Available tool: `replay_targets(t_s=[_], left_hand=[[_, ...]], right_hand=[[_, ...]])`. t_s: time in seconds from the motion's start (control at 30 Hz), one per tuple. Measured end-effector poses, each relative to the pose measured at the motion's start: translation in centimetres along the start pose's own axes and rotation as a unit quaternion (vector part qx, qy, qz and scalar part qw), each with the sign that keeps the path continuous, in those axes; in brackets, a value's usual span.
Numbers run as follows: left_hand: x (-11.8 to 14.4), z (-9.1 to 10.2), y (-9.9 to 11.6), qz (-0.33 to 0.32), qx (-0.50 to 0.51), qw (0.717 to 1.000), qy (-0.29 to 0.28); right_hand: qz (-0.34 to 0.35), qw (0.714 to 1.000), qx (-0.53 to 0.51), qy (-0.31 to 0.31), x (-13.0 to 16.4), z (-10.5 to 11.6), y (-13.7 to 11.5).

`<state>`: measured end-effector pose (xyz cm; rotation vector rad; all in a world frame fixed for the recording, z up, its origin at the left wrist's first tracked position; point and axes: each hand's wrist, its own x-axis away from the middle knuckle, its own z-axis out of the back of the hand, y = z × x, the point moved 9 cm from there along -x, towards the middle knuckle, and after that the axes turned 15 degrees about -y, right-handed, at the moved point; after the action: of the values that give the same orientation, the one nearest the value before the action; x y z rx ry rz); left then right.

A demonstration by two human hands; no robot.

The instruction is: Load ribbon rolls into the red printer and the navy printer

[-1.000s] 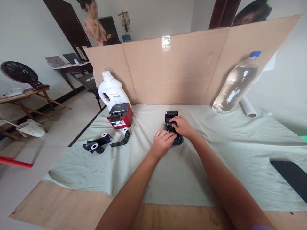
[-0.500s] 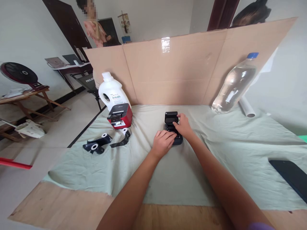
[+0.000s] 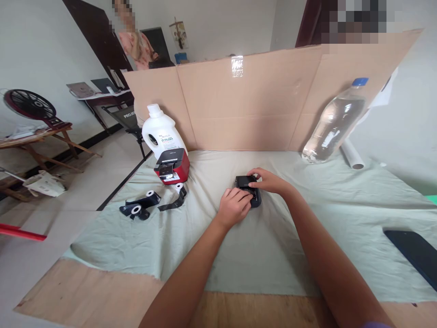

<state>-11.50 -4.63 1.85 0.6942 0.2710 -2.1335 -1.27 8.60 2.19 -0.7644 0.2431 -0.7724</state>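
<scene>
A small black device (image 3: 246, 182) with a hinged lid, looking like a handheld label printer, lies on the cloth in front of me. Its lid is down at the far end. My left hand (image 3: 235, 205) rests over its near left side, fingers bent across the keys and hiding part of them. At the far right corner, my right hand (image 3: 268, 181) has thumb and index finger on the lid. Off to the left are several loose rolls of black strip with white cores, among them a black roll (image 3: 141, 214) and a partly unwound strip (image 3: 175, 202).
Behind the rolls stand a red and black box-shaped machine (image 3: 175, 166) and a white detergent jug (image 3: 163, 130). A cardboard sheet (image 3: 246, 105) rises at the back. On the right are a large water bottle (image 3: 332, 125), a white tube (image 3: 352, 155) and a phone (image 3: 413, 255).
The device's raised lid has come down over its far end, with my right hand following it and turning more sideways. My left hand has stayed on the device.
</scene>
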Motion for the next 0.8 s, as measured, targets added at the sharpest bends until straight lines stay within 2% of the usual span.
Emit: replay_targets(t_s=[0.13,0.3,0.4,0.53,0.8], left_hand=[[0.0,0.2,-0.4,0.028,0.024,0.999,-0.016],[0.1,0.9,-2.5,0.124,0.082,0.989,-0.006],[0.1,0.5,-3.6,0.168,0.109,0.979,-0.022],[-0.1,-0.1,-3.7,0.176,0.121,0.976,-0.044],[0.1,-0.2,-3.6,0.168,0.138,0.976,-0.031]], right_hand=[[-0.049,0.998,-0.024,-0.014,-0.1,-0.5,0.8],[-0.089,0.989,-0.113,-0.022,-0.4,-1.5,2.8],[-0.117,0.98,-0.155,-0.034,-0.3,-2.1,3.6],[-0.152,0.973,-0.169,-0.043,-0.1,-2.3,3.5],[-0.185,0.96,-0.204,-0.046,0.6,-2.5,3.1]])
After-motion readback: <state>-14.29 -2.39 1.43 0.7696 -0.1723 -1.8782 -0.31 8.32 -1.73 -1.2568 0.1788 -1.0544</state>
